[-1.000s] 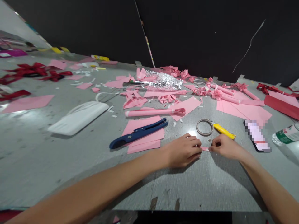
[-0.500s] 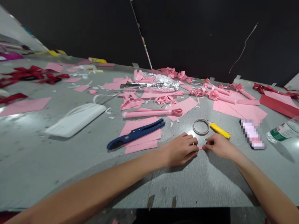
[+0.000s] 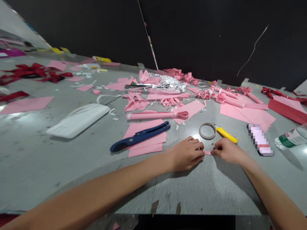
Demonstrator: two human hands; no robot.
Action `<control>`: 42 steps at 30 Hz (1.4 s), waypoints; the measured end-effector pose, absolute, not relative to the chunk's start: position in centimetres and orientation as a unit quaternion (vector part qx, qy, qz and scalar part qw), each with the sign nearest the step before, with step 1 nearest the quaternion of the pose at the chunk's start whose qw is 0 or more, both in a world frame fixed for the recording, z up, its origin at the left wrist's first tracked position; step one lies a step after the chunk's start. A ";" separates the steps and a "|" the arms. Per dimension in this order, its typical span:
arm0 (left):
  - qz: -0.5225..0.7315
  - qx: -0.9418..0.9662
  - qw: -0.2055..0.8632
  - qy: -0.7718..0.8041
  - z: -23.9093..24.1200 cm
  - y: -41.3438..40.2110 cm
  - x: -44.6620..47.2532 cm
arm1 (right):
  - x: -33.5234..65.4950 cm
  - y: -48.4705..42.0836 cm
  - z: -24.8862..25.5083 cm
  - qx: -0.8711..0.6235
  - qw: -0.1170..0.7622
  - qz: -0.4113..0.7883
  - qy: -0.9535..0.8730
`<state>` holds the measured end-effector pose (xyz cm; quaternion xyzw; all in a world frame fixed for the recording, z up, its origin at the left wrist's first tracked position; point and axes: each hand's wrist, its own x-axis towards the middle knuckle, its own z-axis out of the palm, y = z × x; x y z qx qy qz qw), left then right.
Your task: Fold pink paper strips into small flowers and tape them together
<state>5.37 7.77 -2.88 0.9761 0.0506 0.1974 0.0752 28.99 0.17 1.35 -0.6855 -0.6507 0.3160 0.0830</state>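
Observation:
Between my two hands a small strip of pink paper (image 3: 207,152) lies close to the tabletop. My left hand (image 3: 187,155) has its fingers bent and pressed down over the strip's left end, with the fingertips partly hidden. The right end is pinched between the thumb and finger of my right hand (image 3: 226,151). Just beyond the hands lie a roll of tape (image 3: 207,138) and a yellow cutter (image 3: 227,135). To the left, a dark blue plier-like tool (image 3: 141,135) rests on pink paper sheets (image 3: 146,149).
Farther back are a long rolled pink paper tube (image 3: 153,115), pink paper flowers (image 3: 220,96) and crumpled foil (image 3: 171,83). A white face mask (image 3: 79,121) lies left. At right are a phone (image 3: 260,139) and a plastic bottle (image 3: 290,139). A black panel (image 3: 192,35) stands behind.
My right hand has shifted slightly to the right, away from my left hand, so a bit more of the pink strip shows between them. The view has tilted slightly.

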 end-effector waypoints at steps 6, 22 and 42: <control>0.204 0.975 0.069 0.047 -2.9 7.8 5.4 | 29.0 -0.1 1.7 -0.686 0.081 0.299 -0.658; 0.184 0.980 0.057 0.051 -2.5 7.7 5.4 | 29.3 -0.1 1.1 -0.679 0.090 0.299 -0.664; 0.205 0.956 0.146 0.151 -2.5 7.0 5.3 | 28.6 -0.8 1.5 -0.622 0.168 0.269 -0.716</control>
